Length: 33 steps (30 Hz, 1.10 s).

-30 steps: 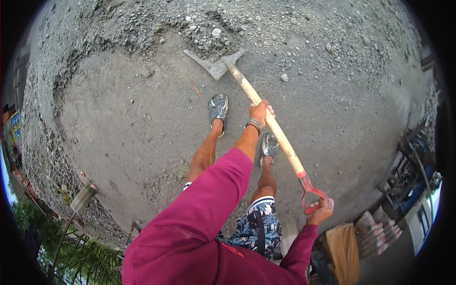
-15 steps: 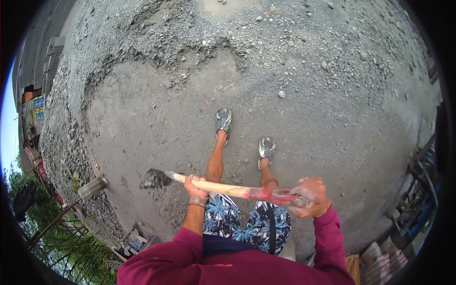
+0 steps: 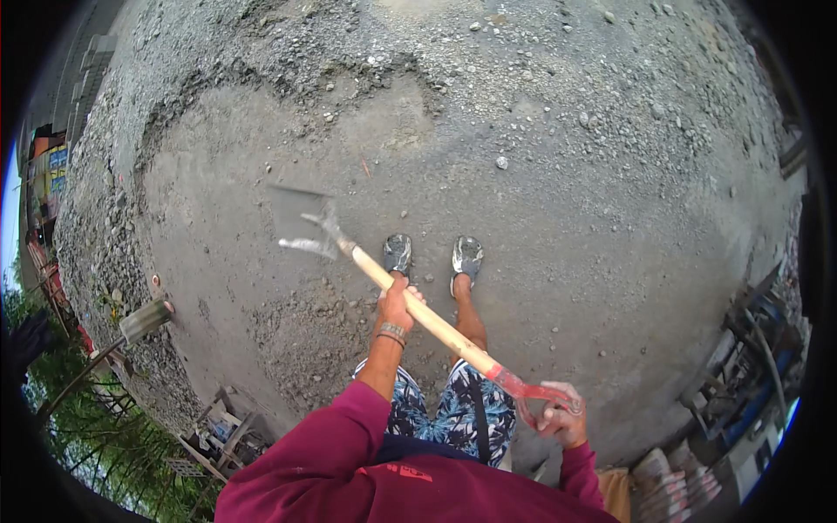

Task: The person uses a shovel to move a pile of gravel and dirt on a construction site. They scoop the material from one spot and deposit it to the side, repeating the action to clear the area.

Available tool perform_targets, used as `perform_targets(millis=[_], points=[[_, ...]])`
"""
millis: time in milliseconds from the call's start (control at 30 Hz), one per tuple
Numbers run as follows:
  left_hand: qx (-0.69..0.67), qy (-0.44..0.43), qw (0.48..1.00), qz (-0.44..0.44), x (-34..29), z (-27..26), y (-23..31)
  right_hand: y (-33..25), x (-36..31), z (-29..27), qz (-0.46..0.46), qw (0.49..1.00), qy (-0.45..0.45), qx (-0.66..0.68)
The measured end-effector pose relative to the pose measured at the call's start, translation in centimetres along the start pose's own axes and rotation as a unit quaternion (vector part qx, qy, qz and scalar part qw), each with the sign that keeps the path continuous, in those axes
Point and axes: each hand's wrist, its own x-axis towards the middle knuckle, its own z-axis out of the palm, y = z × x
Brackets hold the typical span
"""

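A shovel (image 3: 425, 316) with a pale wooden shaft and a red handle slants across in front of my legs. My left hand (image 3: 397, 305) is wrapped around the shaft's upper half, nearer the blade. Down at the lower right, my right hand (image 3: 562, 420) grips the red handle (image 3: 520, 388). The square metal blade (image 3: 305, 222) is off to the left, ahead of my feet, smeared by motion; no heap shows on it. Loose dark gravel (image 3: 301, 336) lies scattered on the ground left of my legs.
A bank of grey gravel (image 3: 610, 87) curves across the far side and down the left. At the left edge stands a concrete-like cylinder (image 3: 146, 321) on a pole. Wooden scraps (image 3: 228, 436) lie lower left; metal frames (image 3: 754, 366) and sacks (image 3: 671, 488) are lower right.
The blade has swung forward, away from me, and the dark load seen on it before is gone. My right hand has dropped nearer my body, and my feet now stand side by side.
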Motion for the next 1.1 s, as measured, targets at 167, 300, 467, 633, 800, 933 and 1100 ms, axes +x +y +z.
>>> perform_targets(millis=[167, 300, 467, 633, 800, 933, 1100], points=[[0.191, -0.100, 0.976, -0.013, 0.0, 7.1, -6.0, 6.6, -7.8, 6.9, -0.026, 0.899, 0.212, 0.382], [0.266, -0.134, 0.954, -0.029, -0.7, 10.2, -11.5, 6.2, -9.1, 9.7, -0.052, 0.863, 0.277, 0.419], [0.141, -0.210, 0.948, -0.191, -6.5, 11.9, -12.1, 2.3, -4.4, 10.7, -0.070, 0.826, 0.294, 0.476], [0.153, -0.208, 0.950, -0.178, -7.0, 11.5, -9.4, 2.1, -2.6, 12.5, -0.085, 0.813, 0.259, 0.514], [0.209, -0.145, 0.937, -0.238, -11.9, 8.1, -12.0, 4.2, -9.1, 11.8, -0.077, 0.803, 0.266, 0.528], [0.229, -0.136, 0.935, -0.236, -10.4, 12.1, -8.9, 0.8, -4.9, 13.0, -0.084, 0.805, 0.272, 0.520], [0.300, -0.142, 0.932, -0.144, 2.9, 24.4, 1.1, -5.8, 12.1, 16.8, -0.104, 0.786, 0.201, 0.576]])
